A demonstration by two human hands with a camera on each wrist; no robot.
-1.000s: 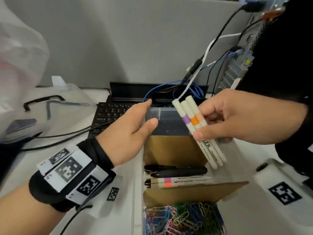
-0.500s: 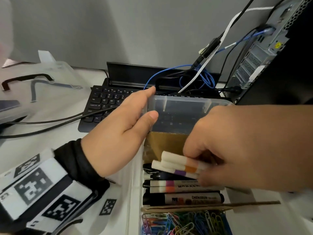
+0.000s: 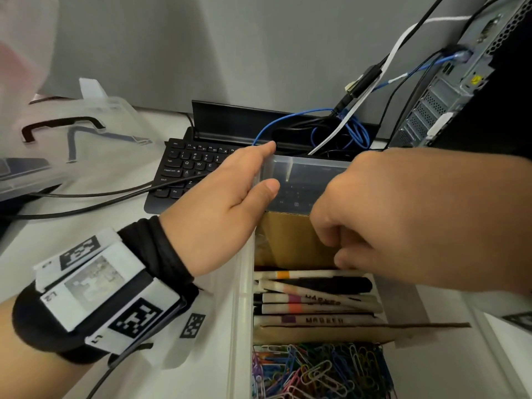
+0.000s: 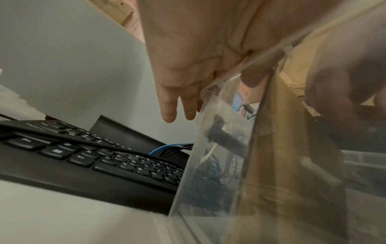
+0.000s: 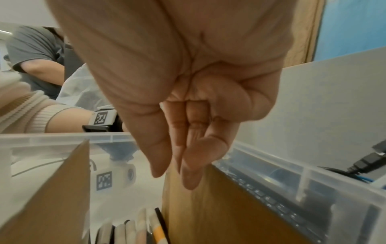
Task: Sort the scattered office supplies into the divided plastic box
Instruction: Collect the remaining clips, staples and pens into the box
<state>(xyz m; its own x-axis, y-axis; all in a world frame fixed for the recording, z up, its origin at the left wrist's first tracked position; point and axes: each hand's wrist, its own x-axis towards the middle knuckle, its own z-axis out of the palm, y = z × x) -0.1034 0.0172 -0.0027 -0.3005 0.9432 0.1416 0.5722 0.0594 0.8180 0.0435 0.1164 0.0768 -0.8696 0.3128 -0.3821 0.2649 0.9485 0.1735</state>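
Head view: the plastic box (image 3: 244, 283) is steadied by the left hand (image 3: 218, 205), fingers straight along its nine o'clock wall. Markers (image 3: 313, 300) lie in the middle compartment.

Right wrist view: the right hand (image 5: 177, 82) hovers above them, fingers (image 5: 160, 158) loosely together, nothing held (apparently just released).

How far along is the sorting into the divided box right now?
Done: markers lie in the middle compartment and paper clips fill the near one. In hand: the left hand steadies the plastic box; the right hand hovers above the markers, holding nothing. Left: the far compartment looks empty; no loose supplies are in view.
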